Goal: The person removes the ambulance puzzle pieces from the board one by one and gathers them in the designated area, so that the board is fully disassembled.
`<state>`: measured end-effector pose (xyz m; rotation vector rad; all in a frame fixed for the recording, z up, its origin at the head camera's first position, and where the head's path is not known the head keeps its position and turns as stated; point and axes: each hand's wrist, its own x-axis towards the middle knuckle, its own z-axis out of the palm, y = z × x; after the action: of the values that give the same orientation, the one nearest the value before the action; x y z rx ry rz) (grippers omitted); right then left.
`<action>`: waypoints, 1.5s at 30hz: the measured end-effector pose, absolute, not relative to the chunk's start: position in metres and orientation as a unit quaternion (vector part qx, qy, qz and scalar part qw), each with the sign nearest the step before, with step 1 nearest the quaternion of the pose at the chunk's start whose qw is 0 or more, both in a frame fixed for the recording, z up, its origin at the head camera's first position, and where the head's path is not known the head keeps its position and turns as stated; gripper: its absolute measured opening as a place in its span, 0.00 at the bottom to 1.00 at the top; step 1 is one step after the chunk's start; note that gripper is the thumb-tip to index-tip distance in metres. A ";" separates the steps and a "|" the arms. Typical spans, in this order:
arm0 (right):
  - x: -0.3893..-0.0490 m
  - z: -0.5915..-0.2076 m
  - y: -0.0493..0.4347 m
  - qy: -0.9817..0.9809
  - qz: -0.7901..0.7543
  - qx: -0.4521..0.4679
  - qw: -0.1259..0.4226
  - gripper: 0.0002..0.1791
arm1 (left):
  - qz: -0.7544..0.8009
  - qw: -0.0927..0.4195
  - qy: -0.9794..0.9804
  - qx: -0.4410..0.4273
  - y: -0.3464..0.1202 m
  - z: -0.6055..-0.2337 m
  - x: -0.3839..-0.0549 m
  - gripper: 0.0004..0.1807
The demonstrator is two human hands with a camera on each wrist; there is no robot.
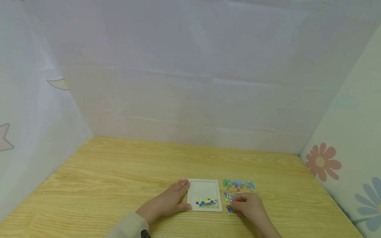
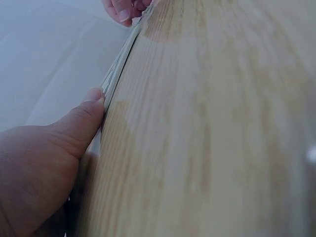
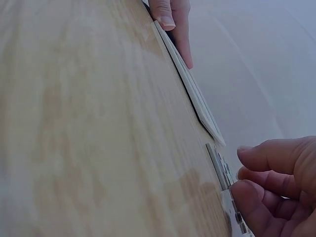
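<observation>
A white puzzle tray [image 1: 202, 187] lies on the wooden table, with a few joined pieces showing a yellow vehicle with blue wheels [image 1: 207, 202] in its lower right part. My left hand [image 1: 172, 200] rests at the tray's left edge, fingers stretched along it, and the thumb [image 2: 81, 121] touches the near corner. Right of the tray, my right hand [image 1: 248, 206] is bent over loose puzzle pieces [image 1: 238, 184]. Its fingertips are at a dark blue piece [image 1: 229, 209]. In the right wrist view a gap shows between thumb [image 3: 264, 154] and fingers; no piece is visible there.
The wooden table [image 1: 119, 172] reaches back to a pale cloth wall [image 1: 190, 99]. Cloth sides stand at left and right, the right one printed with flowers [image 1: 322, 162]. A dark band [image 1: 145, 233] shows at the left wrist.
</observation>
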<state>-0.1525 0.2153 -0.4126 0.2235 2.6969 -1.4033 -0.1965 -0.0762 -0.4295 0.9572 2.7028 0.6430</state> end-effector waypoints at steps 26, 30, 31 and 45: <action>-0.158 -0.399 0.197 0.879 -0.471 -0.063 -0.041 0.16 | 0.218 0.096 0.915 0.327 -0.075 -0.427 -0.196 0.46; -0.161 -0.400 0.194 0.869 -0.478 -0.118 -0.039 0.17 | 0.216 0.094 0.915 0.327 -0.075 -0.428 -0.197 0.46; -0.162 -0.400 0.193 0.868 -0.476 -0.136 -0.037 0.17 | 0.216 0.094 0.915 0.327 -0.074 -0.428 -0.196 0.46; -0.171 -0.409 0.181 0.880 -0.413 -0.234 0.003 0.13 | 0.221 0.096 0.916 0.320 -0.075 -0.427 -0.195 0.46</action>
<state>-0.1706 0.1812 -0.4086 -0.7345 2.7585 -1.2959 -0.1946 -0.0745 -0.4267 0.9485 2.7156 0.6555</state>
